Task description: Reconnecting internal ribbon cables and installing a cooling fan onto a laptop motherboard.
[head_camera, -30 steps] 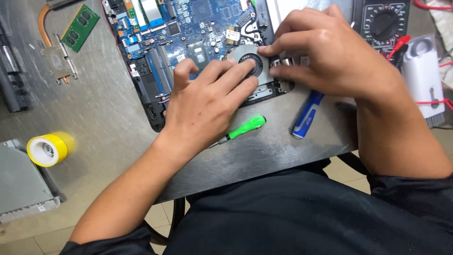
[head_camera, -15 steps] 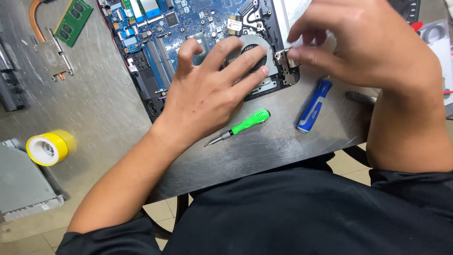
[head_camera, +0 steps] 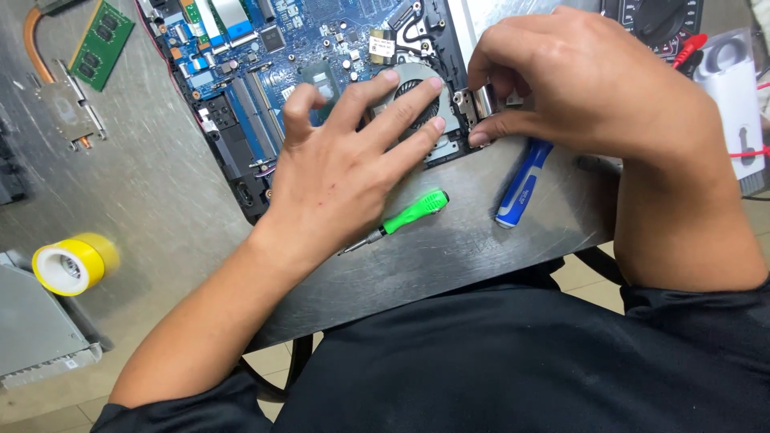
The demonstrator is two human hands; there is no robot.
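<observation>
Both hands have slid a little toward the near right corner of the laptop [head_camera: 241, 152] since half a second ago, and the view has dropped, so the multimeter [head_camera: 654, 20] shows again at the top edge. Left hand [head_camera: 345, 172] lies flat and spread — fingers apart, gripping nothing — with three fingertips [head_camera: 391, 76] resting on the round fan [head_camera: 421, 96]. Right hand [head_camera: 585, 80] is curled, thumb and forefinger pinched together on the metal hinge [head_camera: 473, 104] just right of the fan.

Fan and hinge sit at the near right corner of the opened laptop, beside its blue board [head_camera: 321, 32]. On the steel table [head_camera: 449, 248], a green screwdriver [head_camera: 405, 216] lies just under the left palm and a blue screwdriver [head_camera: 521, 184] pokes out from under the right hand — the two well apart.

Farther left: a memory stick [head_camera: 103, 44] and a copper heat pipe [head_camera: 48, 72] near the far edge, a yellow tape roll [head_camera: 72, 263] nearer the body.
</observation>
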